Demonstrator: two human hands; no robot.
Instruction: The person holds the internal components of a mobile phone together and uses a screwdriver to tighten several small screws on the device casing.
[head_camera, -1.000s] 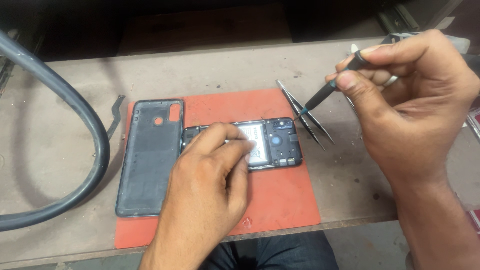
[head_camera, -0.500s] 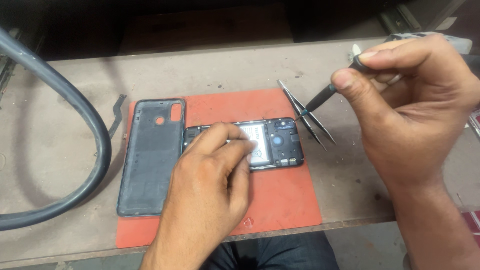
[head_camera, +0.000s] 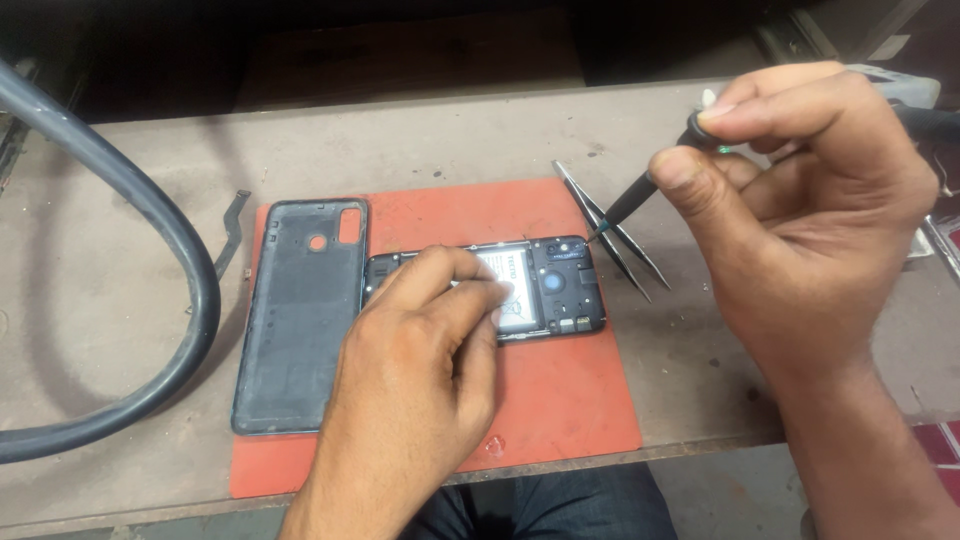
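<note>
Two hands: opened phone (head_camera: 560, 290), perhaps screwdriver (head_camera: 640, 195).

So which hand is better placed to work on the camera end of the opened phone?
Probably the right hand: it holds the screwdriver, whose tip hovers just above the phone at its camera end. The left hand rests flat on the phone, steadying it.

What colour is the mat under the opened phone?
The mat is orange-red, plain, without any pattern; the head view shows it.
</note>
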